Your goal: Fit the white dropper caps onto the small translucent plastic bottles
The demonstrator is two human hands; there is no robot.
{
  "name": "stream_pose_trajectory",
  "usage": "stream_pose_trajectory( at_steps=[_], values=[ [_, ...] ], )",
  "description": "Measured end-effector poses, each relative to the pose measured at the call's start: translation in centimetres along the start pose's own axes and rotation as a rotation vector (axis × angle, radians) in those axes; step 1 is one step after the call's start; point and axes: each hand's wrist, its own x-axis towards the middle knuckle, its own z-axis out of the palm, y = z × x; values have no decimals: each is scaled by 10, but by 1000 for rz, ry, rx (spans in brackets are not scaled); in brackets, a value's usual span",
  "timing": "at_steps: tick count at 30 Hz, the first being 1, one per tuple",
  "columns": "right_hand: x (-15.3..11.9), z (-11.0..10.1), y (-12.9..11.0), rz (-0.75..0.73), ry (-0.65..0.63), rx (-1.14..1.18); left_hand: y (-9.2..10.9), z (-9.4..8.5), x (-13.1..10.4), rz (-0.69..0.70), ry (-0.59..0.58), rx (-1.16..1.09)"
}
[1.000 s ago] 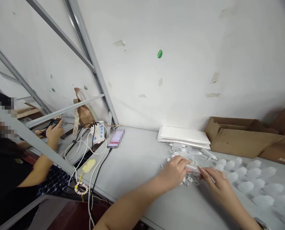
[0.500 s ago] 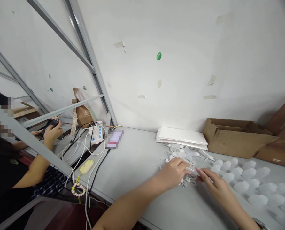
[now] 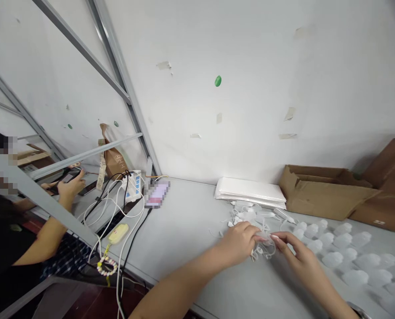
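A small translucent white piece (image 3: 263, 235) sits between a worker's two bare hands, at the near side of a pile of white cords and small parts (image 3: 265, 215) on a gray table (image 3: 191, 221). The left hand (image 3: 239, 243) grips one end, its thumb and forefinger closed on the piece, the other fingers curled in behind. The right hand (image 3: 299, 257) meets the opposite end with thumb and forefinger brought nearly together; whether those fingertips pinch the piece or merely touch it cannot be told. The piece appears slim and pale, lying roughly crosswise between the hands, its outline partly covered by the fingers and its finer detail too small to read. Thin white cord loops just below it, near the left fingertips.

Behind the pile, a stack of flat white sheets (image 3: 250, 189) lies against the wall (image 3: 184, 88), beside an open cardboard box (image 3: 330, 200). To the right of the hands, frosted, rounded pieces (image 3: 355, 278) stand grouped on the table. Well to the left lie a phone (image 3: 158, 194) with a lit screen, a white power strip (image 3: 135, 186) crowded with cables and a yellow case (image 3: 118, 233) with a beaded strap (image 3: 107, 266). Beyond a metal frame (image 3: 114, 86), a co-worker's hand (image 3: 70, 186) holds a dark device (image 3: 71, 175).
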Motion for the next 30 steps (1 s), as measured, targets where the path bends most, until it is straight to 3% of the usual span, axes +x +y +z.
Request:
stream_pose_trajectory(
  at_steps=[3,6,8,10,13,19,23,27,30],
  values=[
    [0,-1,6,-10,49,48,4,-4,2,-137,-22,-204],
    [4,-4,13,1,191,84,5,-6,6,-337,-58,-439],
    [7,-5,16,40,273,54,3,-6,8,-436,9,-535],
    [10,-3,17,56,274,2,0,-4,10,-485,127,-595],
    [10,0,17,-2,240,-62,-2,-2,11,-506,205,-675],
    [4,1,14,-195,120,-162,8,-6,8,-359,33,-608],
    [0,1,5,-250,22,-167,8,-6,8,-348,22,-543],
    [0,-6,-6,-106,27,-23,3,-7,9,-370,5,-506],
    [2,-12,-9,78,38,124,3,-11,11,-370,-111,-518]
  ],
)
